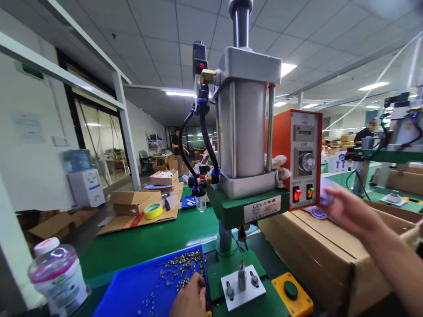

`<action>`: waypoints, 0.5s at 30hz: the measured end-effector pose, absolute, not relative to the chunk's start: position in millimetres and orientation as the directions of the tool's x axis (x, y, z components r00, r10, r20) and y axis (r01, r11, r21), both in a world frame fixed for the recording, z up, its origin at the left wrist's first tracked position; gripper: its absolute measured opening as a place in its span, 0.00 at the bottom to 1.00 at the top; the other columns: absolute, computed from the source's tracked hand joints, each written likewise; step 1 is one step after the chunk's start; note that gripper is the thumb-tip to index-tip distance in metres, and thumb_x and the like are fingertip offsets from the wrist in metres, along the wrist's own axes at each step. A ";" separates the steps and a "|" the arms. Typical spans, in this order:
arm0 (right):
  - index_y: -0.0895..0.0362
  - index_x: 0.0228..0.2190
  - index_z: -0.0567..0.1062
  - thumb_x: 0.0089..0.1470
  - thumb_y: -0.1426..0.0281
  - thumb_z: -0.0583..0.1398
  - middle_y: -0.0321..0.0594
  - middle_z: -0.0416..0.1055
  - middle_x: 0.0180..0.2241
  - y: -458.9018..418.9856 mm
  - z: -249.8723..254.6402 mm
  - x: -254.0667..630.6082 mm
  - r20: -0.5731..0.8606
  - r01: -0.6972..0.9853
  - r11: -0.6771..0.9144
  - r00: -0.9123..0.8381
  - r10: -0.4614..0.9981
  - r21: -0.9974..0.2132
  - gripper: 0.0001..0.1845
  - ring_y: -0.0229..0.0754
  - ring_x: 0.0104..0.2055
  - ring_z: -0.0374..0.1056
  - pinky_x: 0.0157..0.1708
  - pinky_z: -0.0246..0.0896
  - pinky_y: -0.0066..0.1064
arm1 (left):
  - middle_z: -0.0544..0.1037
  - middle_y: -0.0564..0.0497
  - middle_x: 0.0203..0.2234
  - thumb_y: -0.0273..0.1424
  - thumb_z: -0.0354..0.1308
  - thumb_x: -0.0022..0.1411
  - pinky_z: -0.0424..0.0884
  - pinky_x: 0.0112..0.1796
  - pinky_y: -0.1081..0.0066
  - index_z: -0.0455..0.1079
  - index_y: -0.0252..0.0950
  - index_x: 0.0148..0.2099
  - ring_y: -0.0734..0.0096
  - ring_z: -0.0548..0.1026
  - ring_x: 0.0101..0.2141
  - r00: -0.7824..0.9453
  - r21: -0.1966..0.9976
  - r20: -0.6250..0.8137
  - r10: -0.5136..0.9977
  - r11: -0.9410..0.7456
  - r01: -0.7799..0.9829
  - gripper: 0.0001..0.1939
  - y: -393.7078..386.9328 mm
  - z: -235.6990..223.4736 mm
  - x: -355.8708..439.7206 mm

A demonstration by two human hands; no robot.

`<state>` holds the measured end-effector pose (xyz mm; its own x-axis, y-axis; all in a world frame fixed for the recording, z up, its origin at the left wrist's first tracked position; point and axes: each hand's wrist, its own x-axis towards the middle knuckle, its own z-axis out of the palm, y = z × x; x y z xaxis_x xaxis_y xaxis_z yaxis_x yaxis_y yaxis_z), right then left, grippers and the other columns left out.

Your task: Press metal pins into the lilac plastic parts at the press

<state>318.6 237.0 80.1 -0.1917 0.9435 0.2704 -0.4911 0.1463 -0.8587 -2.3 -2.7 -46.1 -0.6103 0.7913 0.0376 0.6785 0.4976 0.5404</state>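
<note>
A pneumatic press (246, 132) with a green frame and an orange control box (304, 163) stands in front of me. Its white fixture plate (243, 288) carries small metal pins. My left hand (190, 299) rests in a blue tray (132, 290) among several small metal parts (181, 266), fingers curled down on them. My right hand (346, 207) reaches over an open cardboard box (333, 255) at the right, blurred, with a pale purple-white piece (325, 193) at its fingertips.
A yellow housing with a green button (291, 293) sits beside the fixture. A plastic bottle (57, 275) stands at the left edge. Cardboard boxes and a yellow tape roll (153, 211) lie on the green bench behind. People work in the background.
</note>
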 end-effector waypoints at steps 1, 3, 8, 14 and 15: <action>0.56 0.43 0.72 0.45 0.66 0.67 0.47 0.75 0.43 216.0 61.5 307.6 0.316 -0.532 0.145 -0.247 0.916 -0.835 0.22 0.44 0.39 0.74 0.44 0.65 0.38 | 0.80 0.51 0.32 0.25 0.45 0.61 0.63 0.36 0.71 0.66 0.41 0.35 0.67 0.76 0.36 -0.609 0.543 0.037 0.792 0.496 0.678 0.10 -2.4 -45.2 -0.5; 0.52 0.45 0.69 0.41 0.63 0.69 0.42 0.76 0.40 176.0 23.0 274.3 0.318 -0.526 0.103 -0.337 0.886 -0.844 0.28 0.45 0.39 0.74 0.44 0.66 0.38 | 0.79 0.52 0.30 0.26 0.45 0.61 0.62 0.35 0.70 0.66 0.41 0.33 0.67 0.75 0.34 -0.606 0.540 0.049 0.794 0.489 0.685 0.10 -1.6 -44.1 1.5; 0.52 0.48 0.63 0.46 0.58 0.66 0.39 0.73 0.37 124.1 -29.0 185.9 0.353 -0.502 0.096 -0.449 0.821 -0.860 0.30 0.42 0.35 0.70 0.33 0.65 0.29 | 0.80 0.52 0.32 0.26 0.45 0.60 0.61 0.35 0.71 0.68 0.41 0.33 0.67 0.75 0.35 -0.612 0.502 0.036 0.790 0.515 0.695 0.12 -0.2 -43.2 -1.4; 0.53 0.51 0.59 0.49 0.62 0.63 0.39 0.70 0.41 123.3 -19.8 165.8 0.462 -0.544 0.140 -0.516 0.722 -0.827 0.30 0.40 0.38 0.68 0.38 0.65 0.30 | 0.81 0.53 0.34 0.25 0.44 0.61 0.63 0.37 0.73 0.70 0.41 0.34 0.71 0.76 0.36 -0.593 0.524 0.046 0.804 0.486 0.699 0.13 0.0 -43.0 -6.1; 0.52 0.52 0.59 0.49 0.64 0.62 0.39 0.70 0.42 123.1 -18.6 167.9 0.475 -0.510 0.179 -0.540 0.694 -0.841 0.30 0.40 0.39 0.68 0.38 0.64 0.30 | 0.81 0.53 0.33 0.25 0.44 0.60 0.63 0.37 0.74 0.70 0.42 0.34 0.71 0.76 0.36 -0.592 0.526 0.051 0.805 0.482 0.701 0.13 -0.1 -43.1 -6.0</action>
<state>167.9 123.1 -18.6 -0.5404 0.6945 0.4751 -0.5099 0.1789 -0.8414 -6.0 -0.1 -43.1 -0.5917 0.8045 0.0511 0.7008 0.4820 0.5259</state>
